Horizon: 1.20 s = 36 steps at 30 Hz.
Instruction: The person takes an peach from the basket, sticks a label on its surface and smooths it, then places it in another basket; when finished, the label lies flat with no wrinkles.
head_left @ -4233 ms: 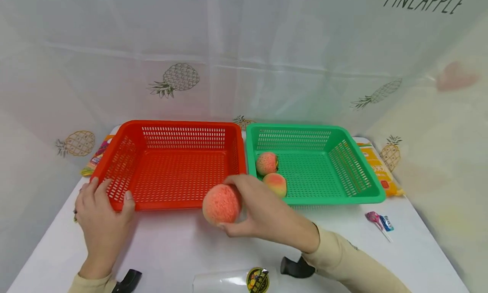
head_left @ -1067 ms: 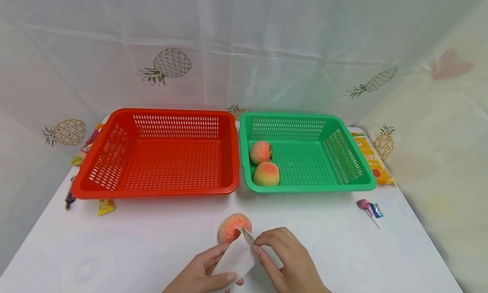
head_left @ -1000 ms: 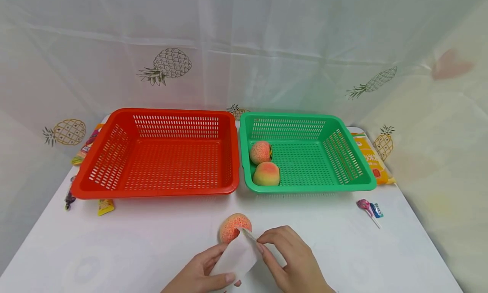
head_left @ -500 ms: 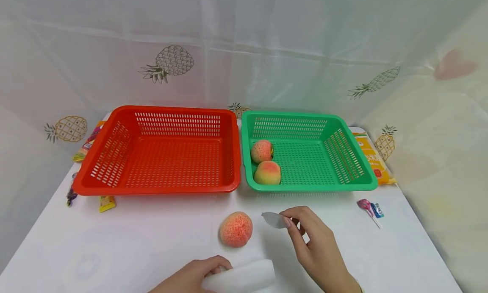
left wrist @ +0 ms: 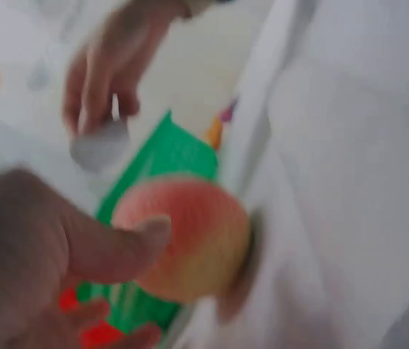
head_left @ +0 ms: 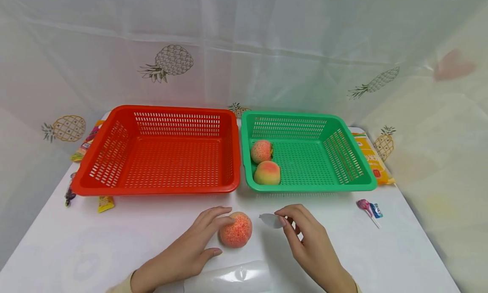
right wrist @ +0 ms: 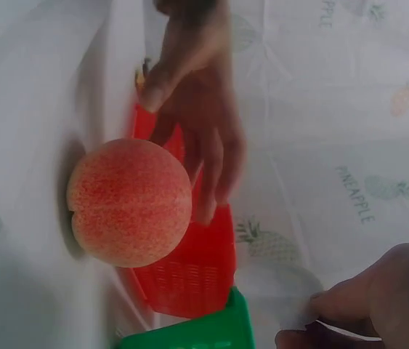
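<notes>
On the white table lies a toy peach (head_left: 237, 233), in front of the gap between the two baskets. My left hand (head_left: 187, 246) reaches over its left side with fingers spread, the forefinger overlapping the peach in the head view. Between thumb and forefinger my right hand (head_left: 310, 242) pinches a round sticker (head_left: 272, 220), its greyish side facing up, just right of the peach. The same sticker (right wrist: 280, 291) looks translucent in the right wrist view. Close below my left hand lies a glossy white backing strip (head_left: 232, 278). The left wrist view is blurred.
A red basket (head_left: 154, 191) stands at back left. Beside it is a green basket (head_left: 312, 188) holding two peach-like fruits (head_left: 267, 173). A lollipop (head_left: 367, 210) lies at right, a small yellow packet (head_left: 105, 203) by the red basket, an orange bag (head_left: 371, 157) behind the green one.
My right hand earlier set the peach down, then peeled the sticker off the backing strip. My left hand has let go of the strip and moved up to the peach.
</notes>
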Tool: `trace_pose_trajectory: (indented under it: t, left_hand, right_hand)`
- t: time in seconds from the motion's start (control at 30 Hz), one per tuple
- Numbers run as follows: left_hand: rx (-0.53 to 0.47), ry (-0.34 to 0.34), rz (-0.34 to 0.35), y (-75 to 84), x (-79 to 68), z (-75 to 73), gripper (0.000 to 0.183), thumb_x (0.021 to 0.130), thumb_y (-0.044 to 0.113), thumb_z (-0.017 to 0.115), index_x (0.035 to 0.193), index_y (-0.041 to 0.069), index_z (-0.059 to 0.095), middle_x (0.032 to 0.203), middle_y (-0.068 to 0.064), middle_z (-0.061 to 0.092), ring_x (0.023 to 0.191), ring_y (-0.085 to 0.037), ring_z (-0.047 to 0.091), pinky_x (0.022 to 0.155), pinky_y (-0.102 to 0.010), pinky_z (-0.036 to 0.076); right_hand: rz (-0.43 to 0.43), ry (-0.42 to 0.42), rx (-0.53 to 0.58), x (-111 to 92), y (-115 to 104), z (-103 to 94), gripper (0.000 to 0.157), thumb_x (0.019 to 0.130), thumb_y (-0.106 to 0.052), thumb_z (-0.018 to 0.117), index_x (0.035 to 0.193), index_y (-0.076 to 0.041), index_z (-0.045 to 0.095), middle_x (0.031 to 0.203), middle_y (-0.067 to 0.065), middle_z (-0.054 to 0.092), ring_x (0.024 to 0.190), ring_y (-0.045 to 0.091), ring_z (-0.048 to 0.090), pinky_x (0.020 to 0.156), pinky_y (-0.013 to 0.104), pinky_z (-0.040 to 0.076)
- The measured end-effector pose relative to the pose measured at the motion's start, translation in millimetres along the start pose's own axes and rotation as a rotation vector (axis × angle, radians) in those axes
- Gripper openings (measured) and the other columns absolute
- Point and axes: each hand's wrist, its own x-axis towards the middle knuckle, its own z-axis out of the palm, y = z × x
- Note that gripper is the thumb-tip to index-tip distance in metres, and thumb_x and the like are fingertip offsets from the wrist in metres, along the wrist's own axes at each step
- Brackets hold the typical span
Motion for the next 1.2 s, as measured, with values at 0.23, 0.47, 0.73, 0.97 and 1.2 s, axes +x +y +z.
trace_pose_trajectory:
  t: [0.23, 0.47, 0.73, 0.97, 1.2]
  left_hand:
    - [-0.006, -0.104, 0.196, -20.0, 19.6, -0.3, 0.084, 0.068, -0.007, 0.067, 0.133, 0.034, 0.032, 0.139, 0.005, 0.028, 0.128, -0.016, 0.028, 0.096, -0.037, 0.038]
    - [0.010, -0.080, 0.138, -22.2, 33.3, -1.5, 0.069, 0.066, 0.026, 0.078, 0.122, 0.038, 0.040, 0.113, 0.011, 0.035, 0.107, -0.007, 0.035, 0.085, -0.026, 0.041]
    - [-0.158, -0.129, 0.022, -24.4, 41.6, 14.3, 0.079, 0.062, 0.051, 0.073, 0.125, 0.024, 0.034, 0.120, 0.013, 0.040, 0.112, -0.004, 0.038, 0.091, -0.028, 0.040]
    - [-0.144, 0.012, -0.131, -16.8, 42.6, 34.6, 0.076, 0.056, 0.066, 0.068, 0.114, 0.026, 0.041, 0.109, 0.015, 0.046, 0.102, -0.003, 0.044, 0.085, -0.027, 0.043]
    - [-0.576, -0.008, -0.405, -0.9, 41.6, 19.3, 0.052, 0.076, 0.057, 0.056, 0.118, 0.029, 0.042, 0.102, -0.001, 0.056, 0.068, -0.013, 0.057, 0.059, -0.033, 0.050]
  right_hand:
    - [-0.010, -0.011, 0.030, -1.1, 3.5, 7.9, 0.026, 0.081, -0.002, 0.061, 0.100, -0.019, 0.058, 0.094, -0.013, 0.054, 0.076, -0.003, 0.045, 0.060, 0.007, 0.038]
    - [-0.003, -0.006, 0.034, -1.9, 6.8, 10.1, 0.025, 0.081, -0.002, 0.060, 0.100, -0.019, 0.058, 0.093, -0.013, 0.054, 0.077, -0.003, 0.045, 0.060, 0.007, 0.038]
    - [0.000, 0.006, 0.030, -2.5, 9.4, 11.2, 0.026, 0.081, -0.002, 0.060, 0.101, -0.019, 0.059, 0.093, -0.013, 0.055, 0.076, -0.003, 0.045, 0.058, 0.006, 0.036]
    - [-0.024, 0.022, 0.028, -1.7, 7.5, 15.1, 0.031, 0.082, -0.003, 0.059, 0.108, -0.019, 0.059, 0.099, -0.011, 0.058, 0.089, 0.002, 0.051, 0.074, 0.011, 0.039]
    - [-0.081, 0.104, 0.092, 4.6, 0.1, 13.3, 0.032, 0.080, 0.003, 0.059, 0.109, -0.011, 0.062, 0.097, -0.003, 0.063, 0.088, 0.007, 0.057, 0.079, 0.011, 0.041]
